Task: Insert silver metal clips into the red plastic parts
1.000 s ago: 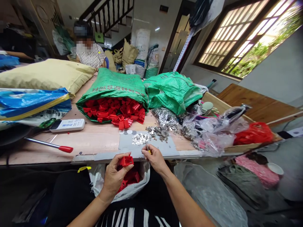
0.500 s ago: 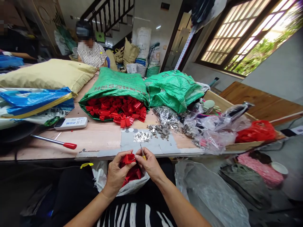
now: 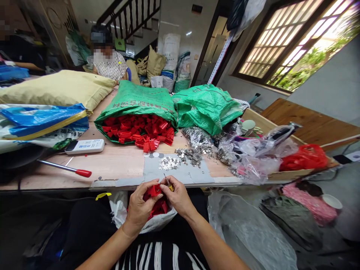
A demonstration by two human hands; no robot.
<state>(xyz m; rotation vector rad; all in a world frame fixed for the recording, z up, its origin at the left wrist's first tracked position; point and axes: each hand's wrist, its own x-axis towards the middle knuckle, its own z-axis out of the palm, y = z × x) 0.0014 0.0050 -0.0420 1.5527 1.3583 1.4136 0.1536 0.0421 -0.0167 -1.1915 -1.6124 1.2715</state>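
Observation:
My left hand (image 3: 140, 207) grips a small red plastic part (image 3: 153, 190) just above my lap. My right hand (image 3: 178, 197) holds a small yellow-handled tool (image 3: 169, 186) with a thin metal shaft, close against that red part. The point of the shaft is hidden from this view. Below my hands, a white plastic bag (image 3: 123, 207) in my lap holds more red parts (image 3: 160, 208). A green woven sack (image 3: 137, 101) lies open on the table, full of similar red parts (image 3: 136, 131).
Loose silver metal pieces (image 3: 168, 163) lie on a grey sheet (image 3: 182, 173) at the wooden table's near edge (image 3: 62, 186). A remote control (image 3: 84, 146), red-handled screwdriver (image 3: 83, 173), sacks and plastic bags sit around them. A co-worker (image 3: 108, 62) sits across the table.
My hands have moved together over my lap. The right hand has come left from above the grey sheet, bringing the yellow-handled tool up against the red part in my left hand.

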